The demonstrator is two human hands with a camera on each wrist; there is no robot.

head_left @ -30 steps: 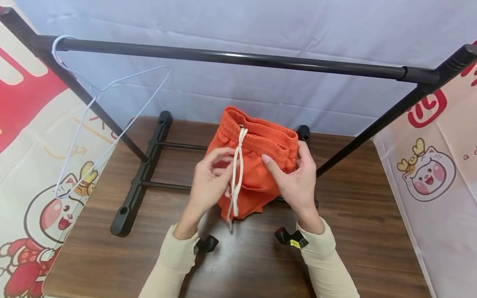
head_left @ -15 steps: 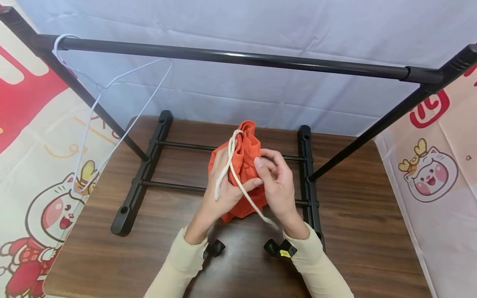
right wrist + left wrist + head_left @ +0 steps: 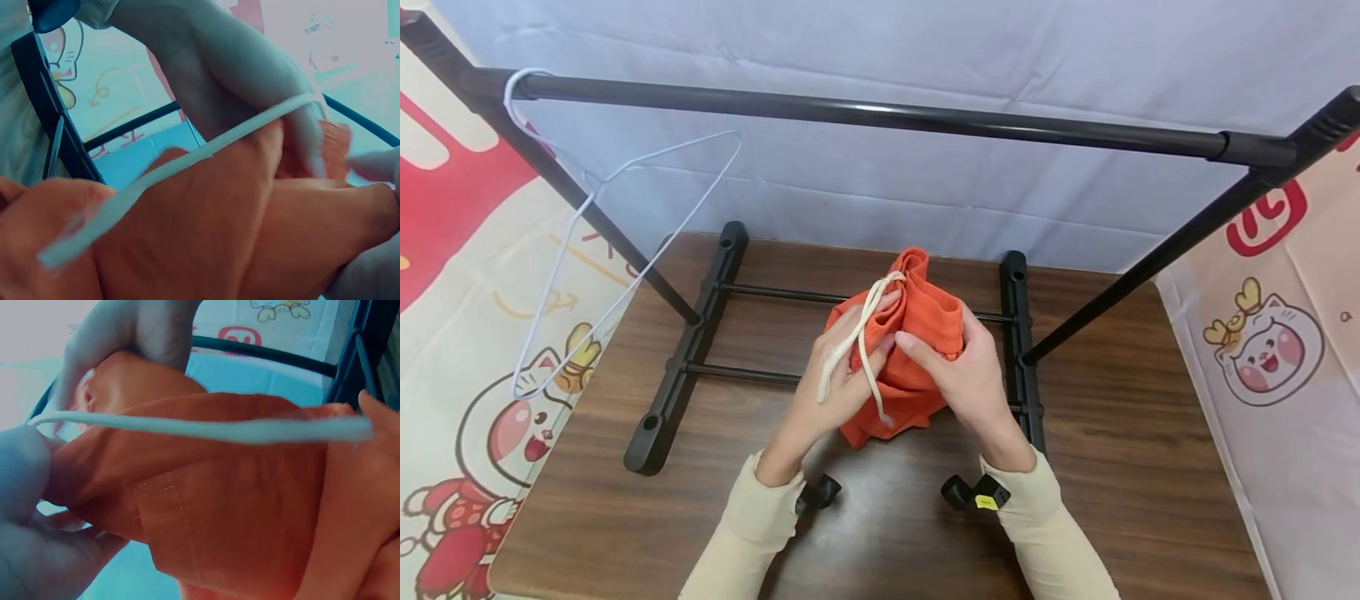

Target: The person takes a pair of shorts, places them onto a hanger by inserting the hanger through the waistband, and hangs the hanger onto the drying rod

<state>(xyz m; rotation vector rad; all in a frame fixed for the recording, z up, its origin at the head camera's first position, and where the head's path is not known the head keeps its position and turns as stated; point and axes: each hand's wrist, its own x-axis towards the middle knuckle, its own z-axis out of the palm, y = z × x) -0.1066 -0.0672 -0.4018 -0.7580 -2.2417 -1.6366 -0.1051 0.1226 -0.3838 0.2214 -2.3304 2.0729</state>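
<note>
Orange drawstring shorts (image 3: pixel 910 387) are bunched between both hands over the table, their elastic waistband (image 3: pixel 936 317) gathered at the top. My left hand (image 3: pixel 838 375) grips the waistband on the left, its thumb in front of the cloth. My right hand (image 3: pixel 973 375) pinches the waistband on the right, thumb in front and fingers hidden behind. A cream drawstring (image 3: pixel 868 329) hangs in a loop over my left hand, its ends loose. In the left wrist view the drawstring (image 3: pixel 212 428) crosses the cloth, and a stitched pocket edge shows below. The right wrist view shows the shorts (image 3: pixel 200 206) hanging in folds.
A black garment rack stands on the brown wooden table (image 3: pixel 1150 458), its top bar (image 3: pixel 880 112) beyond the hands and its left foot (image 3: pixel 688 350) on the tabletop. A white wire hanger (image 3: pixel 595 187) hangs at the bar's left end. Pale cloth (image 3: pixel 925 200) backs the table.
The waistband, wide and facing me a second ago, was folded together and is now bunched. My right hand has moved from a loose touch to a grip on its right side. The drawstring has swung left.
</note>
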